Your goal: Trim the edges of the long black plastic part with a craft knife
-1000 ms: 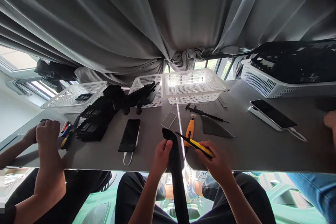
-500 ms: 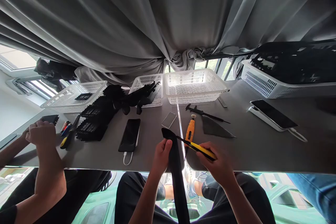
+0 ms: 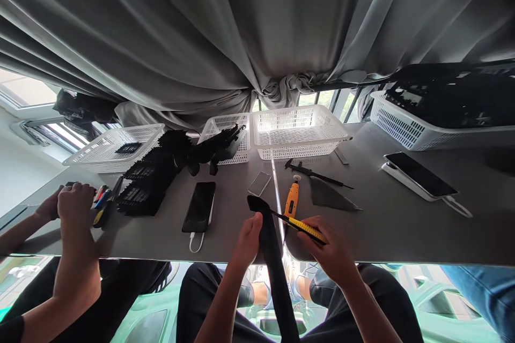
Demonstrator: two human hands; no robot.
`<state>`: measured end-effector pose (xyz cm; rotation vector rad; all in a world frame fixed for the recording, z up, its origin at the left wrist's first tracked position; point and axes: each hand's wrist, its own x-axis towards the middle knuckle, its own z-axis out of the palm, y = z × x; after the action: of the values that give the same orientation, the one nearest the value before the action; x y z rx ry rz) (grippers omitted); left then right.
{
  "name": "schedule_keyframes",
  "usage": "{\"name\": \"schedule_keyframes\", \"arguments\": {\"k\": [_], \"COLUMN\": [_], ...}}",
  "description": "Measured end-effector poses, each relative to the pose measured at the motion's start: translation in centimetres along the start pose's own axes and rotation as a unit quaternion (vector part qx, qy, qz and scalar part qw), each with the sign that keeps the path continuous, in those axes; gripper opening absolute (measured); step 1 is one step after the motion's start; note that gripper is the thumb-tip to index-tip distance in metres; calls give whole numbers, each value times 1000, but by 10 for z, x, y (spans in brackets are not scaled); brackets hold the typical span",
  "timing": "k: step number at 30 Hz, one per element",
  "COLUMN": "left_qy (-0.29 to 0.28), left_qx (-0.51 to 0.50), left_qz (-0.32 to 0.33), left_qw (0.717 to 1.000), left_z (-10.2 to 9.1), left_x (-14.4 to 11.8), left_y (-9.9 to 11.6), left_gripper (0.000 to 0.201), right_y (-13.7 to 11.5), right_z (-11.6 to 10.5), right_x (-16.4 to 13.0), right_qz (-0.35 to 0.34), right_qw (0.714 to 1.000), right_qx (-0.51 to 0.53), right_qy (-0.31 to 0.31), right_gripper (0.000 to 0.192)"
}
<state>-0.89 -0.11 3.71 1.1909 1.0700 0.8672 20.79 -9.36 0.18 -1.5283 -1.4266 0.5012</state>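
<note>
No words, numbers or signs are clear enough to read on the bench (image 3: 402, 225) or the things on it.

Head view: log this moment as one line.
left hand: holds black strip | right hand: holds yellow utility knife, tip at strip | orange tool lies beyond on table

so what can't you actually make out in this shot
Head view only:
- Black strip: its lower end runs off the bottom edge; the left hand covers part of it.
- Yellow knife: the right hand hides its rear.
- Far right basket: contents too dark to identify.
- Co-worker's hands: what they hold is covered.
</note>
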Motion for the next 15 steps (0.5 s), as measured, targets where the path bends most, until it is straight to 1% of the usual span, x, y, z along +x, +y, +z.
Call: {"name": "schedule_keyframes", "arguments": {"k": [2, 5, 6, 8, 9, 11, 13, 15], "left_qy": [-35, -127, -150, -169, -164, -128, -57, 22], "left_qx": [0, -11, -17, -25, -29, -36, -40, -45], "left_qz": [4, 2, -1, -4, -4, 2, 29, 67], "left_qw": [999, 992, 989, 985, 986, 991, 997, 997], "left_z": [-1, -1, -1, -1, -1, 0, 0, -1], "left_x": [-1, -4, -5, -5, -5, -3, 0, 3], "left_y": [5, 11, 12, 12, 11, 7, 2, -4], "left_gripper": [69, 59, 56, 52, 52, 53, 57, 61], "right_y": [0, 2, 3, 5, 5, 6, 5, 3], "right_z": [1, 5, 5, 6, 6, 5, 3, 2], "right_x": [1, 3, 3, 3, 3, 2, 1, 1], "right_qz": [-2, 1, 2, 5, 7, 13, 16, 12], "right_qw": [1000, 998, 998, 997, 997, 996, 996, 997], "right_qx": [-11, -32, -38, -46, -48, -48, -44, -37], "right_qy": [13, 48, 55, 65, 67, 72, 73, 61], "right_gripper": [27, 27, 27, 28, 29, 29, 29, 28]}}
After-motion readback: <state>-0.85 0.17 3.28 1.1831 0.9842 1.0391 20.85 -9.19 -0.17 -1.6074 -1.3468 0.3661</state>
